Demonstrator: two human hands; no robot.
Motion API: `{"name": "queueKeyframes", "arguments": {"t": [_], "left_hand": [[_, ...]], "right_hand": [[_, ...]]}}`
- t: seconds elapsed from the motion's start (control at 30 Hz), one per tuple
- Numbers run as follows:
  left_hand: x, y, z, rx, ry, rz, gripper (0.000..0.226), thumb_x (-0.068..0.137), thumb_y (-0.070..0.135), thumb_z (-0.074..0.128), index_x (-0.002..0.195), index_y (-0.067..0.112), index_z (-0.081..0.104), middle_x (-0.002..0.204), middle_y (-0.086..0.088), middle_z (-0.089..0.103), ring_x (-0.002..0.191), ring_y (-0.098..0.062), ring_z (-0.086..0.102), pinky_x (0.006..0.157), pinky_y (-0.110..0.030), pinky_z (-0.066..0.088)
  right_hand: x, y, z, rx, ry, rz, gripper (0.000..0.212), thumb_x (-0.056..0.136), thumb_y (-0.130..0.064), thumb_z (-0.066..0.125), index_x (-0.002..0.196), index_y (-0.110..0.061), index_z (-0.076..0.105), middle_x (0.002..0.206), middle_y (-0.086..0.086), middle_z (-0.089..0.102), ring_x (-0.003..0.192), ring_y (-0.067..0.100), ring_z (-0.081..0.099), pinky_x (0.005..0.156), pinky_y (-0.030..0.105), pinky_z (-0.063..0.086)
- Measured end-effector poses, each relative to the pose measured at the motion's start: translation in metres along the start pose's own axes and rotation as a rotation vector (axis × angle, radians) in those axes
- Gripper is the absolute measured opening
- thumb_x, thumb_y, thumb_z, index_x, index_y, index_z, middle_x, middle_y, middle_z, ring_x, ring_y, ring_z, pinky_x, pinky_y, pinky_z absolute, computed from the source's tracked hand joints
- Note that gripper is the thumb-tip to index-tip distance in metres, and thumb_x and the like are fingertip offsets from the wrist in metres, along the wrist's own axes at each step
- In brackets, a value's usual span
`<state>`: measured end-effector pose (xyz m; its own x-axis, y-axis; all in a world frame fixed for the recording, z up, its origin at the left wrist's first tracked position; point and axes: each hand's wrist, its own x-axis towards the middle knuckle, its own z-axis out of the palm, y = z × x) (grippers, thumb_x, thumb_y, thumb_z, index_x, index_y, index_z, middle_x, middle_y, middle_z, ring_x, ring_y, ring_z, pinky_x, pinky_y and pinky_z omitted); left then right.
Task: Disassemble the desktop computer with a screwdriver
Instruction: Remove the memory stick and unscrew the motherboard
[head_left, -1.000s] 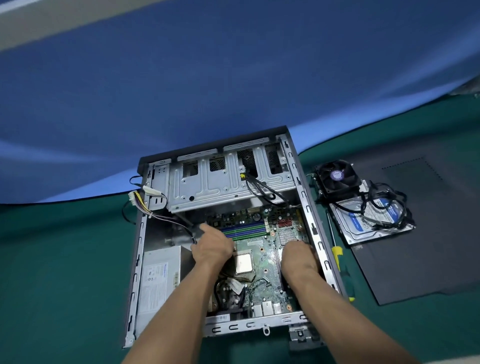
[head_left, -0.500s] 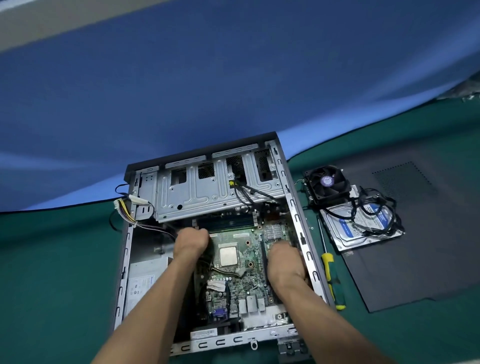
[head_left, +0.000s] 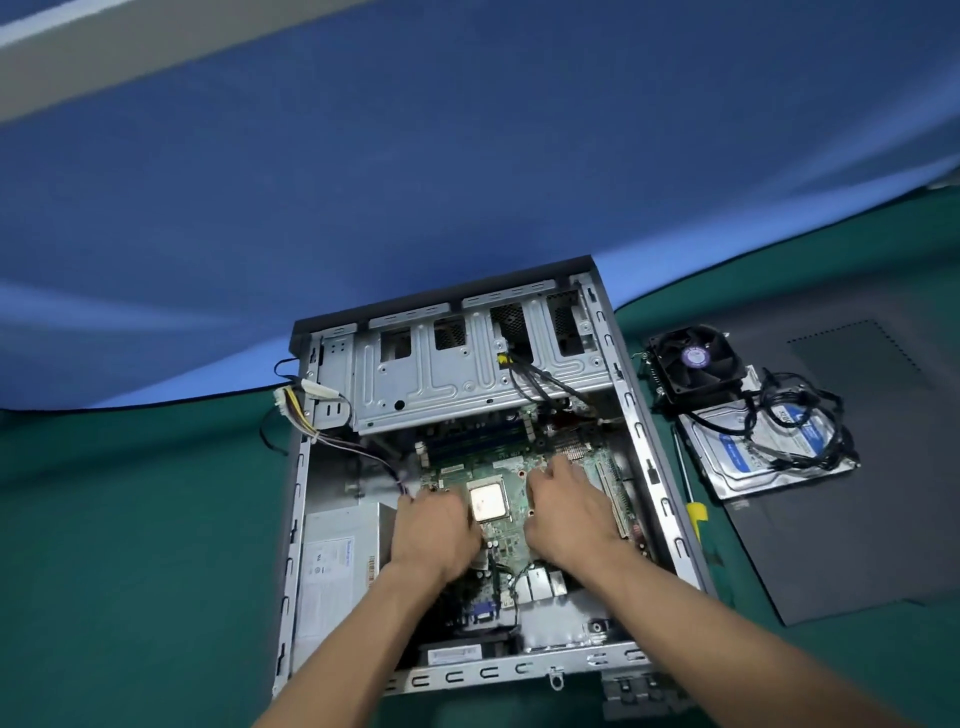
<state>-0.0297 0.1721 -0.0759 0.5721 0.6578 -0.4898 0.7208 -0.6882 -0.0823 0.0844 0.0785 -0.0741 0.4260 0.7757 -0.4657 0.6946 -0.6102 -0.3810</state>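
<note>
Two bare hands rest on the green printed motherboard (head_left: 511, 480) inside the open grey metal computer case (head_left: 631, 415) on the green mat: left hand (head_left: 434, 530) and right hand (head_left: 566, 512) flank the square silver processor (head_left: 487, 500), whether gripping I cannot tell. Thin, stiff and fragile, it is probably best lifted by its edges. A yellow-handled screwdriver (head_left: 693, 512) lies beside the case.

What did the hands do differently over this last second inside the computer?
Both hands moved closer together on the motherboard: the left hand now rests left of the CPU, the right hand just right of it. The fan, hard drive and screwdriver stayed put.
</note>
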Motion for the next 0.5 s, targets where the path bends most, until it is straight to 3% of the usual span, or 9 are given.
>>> {"name": "queueKeyframes", "arguments": {"t": [0.07,0.13,0.27,0.37,0.5], "left_hand": [[-0.008,-0.007,0.003,0.048,-0.059,0.118,0.033,0.091,0.041,0.044,0.107,0.015,0.058,0.114,-0.008,0.062,0.113,-0.024,0.051,0.105,-0.042,0.028],[-0.014,-0.008,0.006,0.009,-0.099,0.18,0.042,0.091,0.05,0.04,0.106,0.015,0.06,0.115,-0.008,0.061,0.111,-0.024,0.05,0.103,-0.041,0.031],[-0.018,-0.003,0.004,-0.144,-0.199,0.157,0.057,0.085,0.068,0.035,0.094,0.017,0.06,0.098,-0.008,0.064,0.098,-0.023,0.051,0.088,-0.038,0.04],[-0.019,0.004,0.002,-0.075,-0.278,0.193,0.046,0.087,0.057,0.04,0.086,0.015,0.059,0.087,-0.009,0.065,0.089,-0.025,0.058,0.088,-0.037,0.042],[-0.018,0.017,0.007,-0.328,-0.318,0.122,0.027,0.083,0.043,0.047,0.081,0.017,0.055,0.083,-0.005,0.063,0.08,-0.024,0.06,0.073,-0.031,0.045]], "right_hand": [[-0.004,-0.001,0.001,0.008,0.003,-0.064,0.025,0.086,-0.018,0.059,0.11,-0.014,0.058,0.116,0.004,0.052,0.105,0.019,0.049,0.089,0.031,0.048],[-0.01,0.0,0.001,0.036,-0.1,-0.084,0.016,0.087,-0.016,0.056,0.102,-0.016,0.061,0.102,0.001,0.062,0.093,0.017,0.057,0.08,0.029,0.046],[-0.017,0.001,0.001,-0.108,-0.341,-0.268,0.03,0.085,-0.007,0.056,0.112,-0.018,0.057,0.106,0.003,0.061,0.095,0.021,0.058,0.082,0.033,0.046],[-0.016,0.002,0.007,-0.086,-0.375,-0.301,0.025,0.086,-0.005,0.055,0.107,-0.018,0.056,0.104,0.003,0.059,0.09,0.018,0.056,0.076,0.028,0.043],[-0.013,0.011,0.008,0.021,-0.308,-0.237,0.011,0.088,-0.009,0.055,0.094,-0.017,0.058,0.096,0.002,0.06,0.083,0.017,0.053,0.072,0.026,0.038]]}}
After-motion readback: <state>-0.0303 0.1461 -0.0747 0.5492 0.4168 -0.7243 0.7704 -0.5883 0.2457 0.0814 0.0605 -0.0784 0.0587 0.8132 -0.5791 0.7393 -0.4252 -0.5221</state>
